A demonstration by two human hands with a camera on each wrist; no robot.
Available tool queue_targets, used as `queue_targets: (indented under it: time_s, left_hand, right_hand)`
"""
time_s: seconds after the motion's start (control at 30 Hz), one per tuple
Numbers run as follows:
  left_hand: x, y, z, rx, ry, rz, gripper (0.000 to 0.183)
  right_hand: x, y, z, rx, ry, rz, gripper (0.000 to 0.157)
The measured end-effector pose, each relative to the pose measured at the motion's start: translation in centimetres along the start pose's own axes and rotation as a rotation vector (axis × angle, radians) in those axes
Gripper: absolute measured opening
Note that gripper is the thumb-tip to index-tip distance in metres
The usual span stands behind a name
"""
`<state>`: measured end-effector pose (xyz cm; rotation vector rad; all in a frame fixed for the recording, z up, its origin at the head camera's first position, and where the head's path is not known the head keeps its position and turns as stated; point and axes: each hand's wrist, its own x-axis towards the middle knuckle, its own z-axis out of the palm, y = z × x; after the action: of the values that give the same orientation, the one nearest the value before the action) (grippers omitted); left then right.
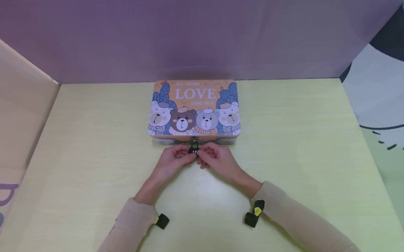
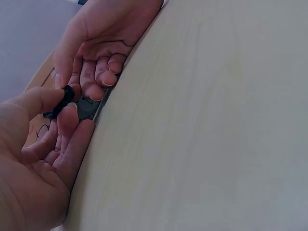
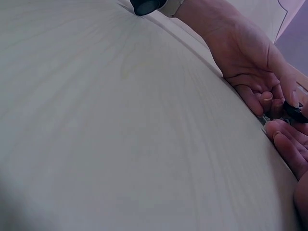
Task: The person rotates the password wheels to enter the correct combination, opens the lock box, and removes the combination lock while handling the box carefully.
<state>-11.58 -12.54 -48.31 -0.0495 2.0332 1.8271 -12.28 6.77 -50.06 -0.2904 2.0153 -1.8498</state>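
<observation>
A black combination padlock (image 1: pixel 194 151) hangs by its shackle from the front latch (image 1: pixel 194 140) of a closed tin box (image 1: pixel 197 102), which is printed with bears and the word LOVE. My left hand (image 1: pixel 170 160) pinches the padlock from its left side between thumb and fingers. From the other side my right hand (image 1: pixel 222 161) pinches it too, thumb on the padlock's face near its number dials. Close up in the left wrist view, fingers of both hands cover most of the padlock (image 2: pixel 61 103). Only a dark edge of it shows in the right wrist view.
The box stands on a pale wooden table (image 1: pixel 298 153), near its back edge. A purple panel (image 1: pixel 193 30) rises behind it, and printed panels stand at the left and right. Small black cameras (image 1: pixel 162 221) are worn at both sleeves.
</observation>
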Motion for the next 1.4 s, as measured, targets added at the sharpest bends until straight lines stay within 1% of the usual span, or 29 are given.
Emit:
queue_targets:
  time_s: [0.33, 0.73, 1.07, 1.13, 1.2, 1.37, 1.4]
  left_hand:
    - [0.12, 0.0, -0.01, 0.029, 0.0, 0.0, 0.029]
    - [0.16, -0.17, -0.25, 0.019, -0.013, 0.007, 0.031]
    - [0.15, -0.2, -0.25, 0.001, -0.01, -0.002, 0.03]
    - [0.18, -0.2, -0.22, 0.014, -0.001, -0.004, 0.029]
    - [0.22, -0.24, -0.19, 0.028, 0.007, -0.006, 0.029]
    - [0.23, -0.26, -0.18, 0.047, 0.015, -0.013, 0.029]
    - [0.21, -0.24, -0.18, 0.047, 0.014, -0.014, 0.029]
  right_hand:
    - [0.09, -0.12, 0.03, 0.006, -0.008, 0.024, 0.021]
    - [-0.04, -0.12, 0.11, -0.037, 0.014, -0.012, 0.016]
    - [-0.16, -0.07, 0.01, -0.068, 0.011, -0.021, 0.021]
    - [-0.16, -0.15, 0.05, -0.069, 0.013, -0.016, 0.021]
    - [-0.26, -0.7, 0.13, -0.078, 0.013, 0.0, 0.022]
    - [-0.17, -0.73, 0.15, -0.086, 0.017, 0.016, 0.024]
    - [-0.04, -0.26, 0.09, -0.082, 0.017, 0.011, 0.024]
